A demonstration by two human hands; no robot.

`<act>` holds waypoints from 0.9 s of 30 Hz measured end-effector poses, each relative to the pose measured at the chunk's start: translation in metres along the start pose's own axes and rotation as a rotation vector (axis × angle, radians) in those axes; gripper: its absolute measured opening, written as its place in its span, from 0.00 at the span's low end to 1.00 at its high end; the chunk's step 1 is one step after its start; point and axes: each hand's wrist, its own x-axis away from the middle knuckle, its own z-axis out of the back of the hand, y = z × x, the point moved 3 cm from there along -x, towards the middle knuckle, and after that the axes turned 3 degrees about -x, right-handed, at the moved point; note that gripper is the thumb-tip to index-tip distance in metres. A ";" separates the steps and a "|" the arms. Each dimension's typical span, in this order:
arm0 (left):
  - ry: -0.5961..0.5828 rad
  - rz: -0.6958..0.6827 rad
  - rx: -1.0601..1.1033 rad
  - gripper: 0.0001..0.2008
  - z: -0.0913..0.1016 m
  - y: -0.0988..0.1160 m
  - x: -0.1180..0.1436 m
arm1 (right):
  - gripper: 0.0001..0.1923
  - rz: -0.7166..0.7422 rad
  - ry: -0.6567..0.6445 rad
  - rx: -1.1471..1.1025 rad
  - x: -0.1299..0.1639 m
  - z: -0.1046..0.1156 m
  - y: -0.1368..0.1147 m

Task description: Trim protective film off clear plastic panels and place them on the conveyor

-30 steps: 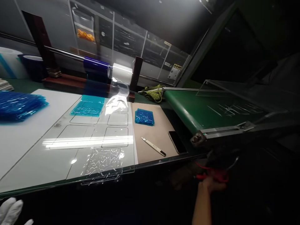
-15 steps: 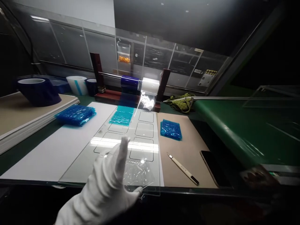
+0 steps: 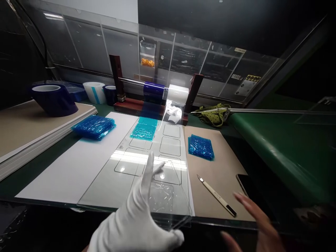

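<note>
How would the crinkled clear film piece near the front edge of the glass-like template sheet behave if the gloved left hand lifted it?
The crinkled clear film piece shows many creases, so it is probably floppy and very light. It lies flat on the glossy template sheet, so it may cling. The white-gloved left hand might struggle to pinch its thin edge.

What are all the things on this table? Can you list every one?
clear panel: one, see-through with outlined rectangles, middle of the bench
crinkled film: one, clear, on the panel's near end
teal sheet: one, on the panel's far end
blue film stacks: two, left on the white sheet, right on the tan mat
craft knife: one, white with dark end, on the tan mat
phone: one, black, right of the knife
tape rolls on rod: two, blue and white, at the back
big roll: one, dark blue, far left
left hand: white glove, open, over the panel's near edge
right hand: bare, open, near the phone
</note>
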 end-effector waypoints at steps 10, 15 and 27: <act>-0.336 0.479 1.483 0.60 -0.017 -0.024 -0.021 | 0.49 0.560 -0.642 0.017 -0.083 -0.093 -0.083; -0.398 0.406 1.585 0.56 -0.018 -0.031 -0.031 | 0.51 0.579 -0.687 0.030 -0.089 -0.113 -0.083; -0.306 0.429 1.478 0.64 -0.010 -0.045 -0.045 | 0.49 0.446 -0.673 -0.073 -0.095 -0.127 -0.075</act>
